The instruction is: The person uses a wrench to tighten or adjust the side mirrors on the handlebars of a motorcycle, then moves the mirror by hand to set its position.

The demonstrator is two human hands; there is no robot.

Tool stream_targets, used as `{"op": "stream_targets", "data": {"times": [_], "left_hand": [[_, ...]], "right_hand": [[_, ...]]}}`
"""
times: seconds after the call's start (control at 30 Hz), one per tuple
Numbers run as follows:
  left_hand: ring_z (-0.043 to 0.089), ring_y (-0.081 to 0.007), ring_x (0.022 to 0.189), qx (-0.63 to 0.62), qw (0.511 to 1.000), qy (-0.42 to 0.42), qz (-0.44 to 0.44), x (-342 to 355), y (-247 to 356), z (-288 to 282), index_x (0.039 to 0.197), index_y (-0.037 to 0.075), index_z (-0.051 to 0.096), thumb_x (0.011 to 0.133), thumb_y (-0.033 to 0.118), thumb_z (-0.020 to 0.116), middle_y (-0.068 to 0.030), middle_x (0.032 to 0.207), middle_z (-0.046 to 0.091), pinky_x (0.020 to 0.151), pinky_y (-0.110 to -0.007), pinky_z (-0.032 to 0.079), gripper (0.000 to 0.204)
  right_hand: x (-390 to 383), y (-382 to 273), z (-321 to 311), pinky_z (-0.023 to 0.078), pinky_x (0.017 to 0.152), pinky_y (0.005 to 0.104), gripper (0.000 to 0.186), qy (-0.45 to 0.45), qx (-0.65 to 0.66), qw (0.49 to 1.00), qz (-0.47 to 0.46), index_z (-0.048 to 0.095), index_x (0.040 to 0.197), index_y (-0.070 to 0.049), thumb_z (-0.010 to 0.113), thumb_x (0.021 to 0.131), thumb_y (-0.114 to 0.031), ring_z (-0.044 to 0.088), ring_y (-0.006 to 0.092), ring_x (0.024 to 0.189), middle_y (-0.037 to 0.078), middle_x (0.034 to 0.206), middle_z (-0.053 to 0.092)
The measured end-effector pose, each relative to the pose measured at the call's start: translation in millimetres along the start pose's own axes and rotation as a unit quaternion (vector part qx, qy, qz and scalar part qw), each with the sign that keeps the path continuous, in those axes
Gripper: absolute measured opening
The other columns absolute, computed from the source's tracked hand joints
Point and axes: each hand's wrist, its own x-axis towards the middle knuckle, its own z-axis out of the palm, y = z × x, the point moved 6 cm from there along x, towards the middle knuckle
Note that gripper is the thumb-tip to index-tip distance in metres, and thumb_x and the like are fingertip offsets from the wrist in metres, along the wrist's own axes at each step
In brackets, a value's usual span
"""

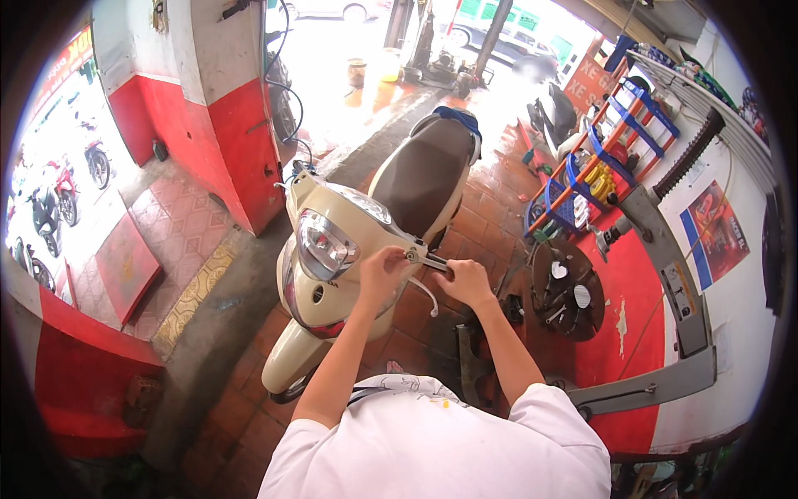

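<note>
The right hand (468,281) is closed around the outer end of a silver metal piece (426,260), so this end is hidden, and its exact kind I cannot tell. The fingertips of the left hand (382,268) are partly hidden. The left forearm (339,362) covers part of the cream scooter (303,353) at its front. Near the far and right edges of the round tray (544,312), the white pieces (581,297) are too small to identify. The upper edge cuts a white car (328,8); the lower edge cuts the white shirt (440,449).
</note>
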Motion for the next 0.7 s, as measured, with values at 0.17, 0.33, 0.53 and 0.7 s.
{"op": "stream_targets", "data": {"times": [0.17, 0.33, 0.53, 0.7], "left_hand": [[0.069, -0.0274, 0.082, 0.076, 0.992, -0.073, 0.065, -41.9, 22.4, 16.0, 0.094, 0.001, 0.068, 0.078, 0.004, 0.071, -0.0121, 0.091, 0.07, 0.076, -0.035, 0.055, 0.016], [0.049, -0.0392, 0.123, 0.163, 0.91, -0.25, 0.288, -81.7, 40.8, 73.3, 0.112, 0.001, 0.06, 0.067, 0.004, 0.064, -0.0153, 0.124, 0.055, 0.1, -0.048, 0.045, 0.045], [0.047, -0.0362, 0.124, 0.197, 0.917, -0.194, 0.288, -28.2, 23.1, 126.3, 0.118, 0.0, 0.058, 0.072, 0.007, 0.06, -0.0191, 0.122, 0.053, 0.105, -0.05, 0.039, 0.047], [0.059, -0.0246, 0.084, 0.346, 0.873, -0.177, 0.293, -11.9, -17.1, 181.0, 0.08, 0.013, 0.061, 0.077, 0.027, 0.066, -0.0053, 0.084, 0.062, 0.075, -0.042, 0.039, 0.015]], "right_hand": [[-5.7, 6.9, -20.6, 0.052, 0.064, 0.0457, 0.041, 0.021, 0.021, 1.0, 0.001, 0.063, 0.067, -0.004, 0.069, 0.084, -0.04, 0.066, 0.0365, 0.065, 0.016, 0.062, 0.063], [-2.3, 5.2, -18.0, 0.054, 0.071, 0.0465, 0.031, -0.003, -0.017, 1.0, 0.008, 0.07, 0.073, -0.005, 0.067, 0.083, -0.034, 0.068, 0.0365, 0.07, 0.017, 0.069, 0.067], [6.0, -10.4, -29.6, 0.056, 0.071, 0.0448, 0.023, 0.045, -0.057, 0.997, 0.01, 0.073, 0.077, -0.007, 0.065, 0.079, -0.028, 0.07, 0.0332, 0.073, 0.016, 0.073, 0.07], [-2.2, -3.3, -30.9, 0.056, 0.068, 0.0435, 0.021, 0.061, -0.097, 0.992, 0.045, 0.075, 0.077, -0.009, 0.064, 0.079, -0.027, 0.07, 0.0316, 0.071, 0.015, 0.072, 0.07]]}}
